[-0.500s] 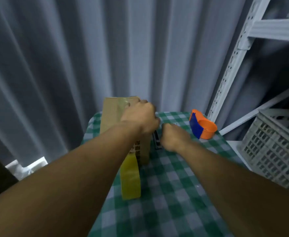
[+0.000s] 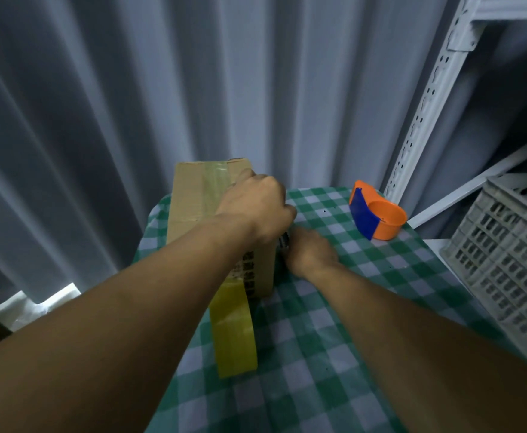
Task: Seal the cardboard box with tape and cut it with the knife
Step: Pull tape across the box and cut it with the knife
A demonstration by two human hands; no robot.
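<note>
Cardboard box (image 2: 193, 207) stands at the far left of the green-checked surface (image 2: 318, 354), its long side running away from the viewer. Tape (image 2: 234, 332) runs along the lid seam and down the near face. It then trails toward the viewer over the cloth as a long, loose, yellowish tail. The tail is uncut, so I judge the strip laid and the cutting not yet done.

Left hand (image 2: 256, 210) sits on top of the box, thumb on the tape band, fingers curled down over the right edge. It reads as a clamp, most likely to keep box and strip from shifting under a blade.

Right hand (image 2: 310, 253) is low, just beside the box's right wall. Its fingers are closed round a dark, narrow thing, and only a short end shows between the two hands. I take it for the knife (image 2: 285, 242). The blade is not discernible, and I cannot tell whether it touches the box.

Orange and blue dispenser (image 2: 377, 214) lies at the far right of the cloth, well apart from both hands. Grey crate (image 2: 505, 276) stands off to the right.
</note>
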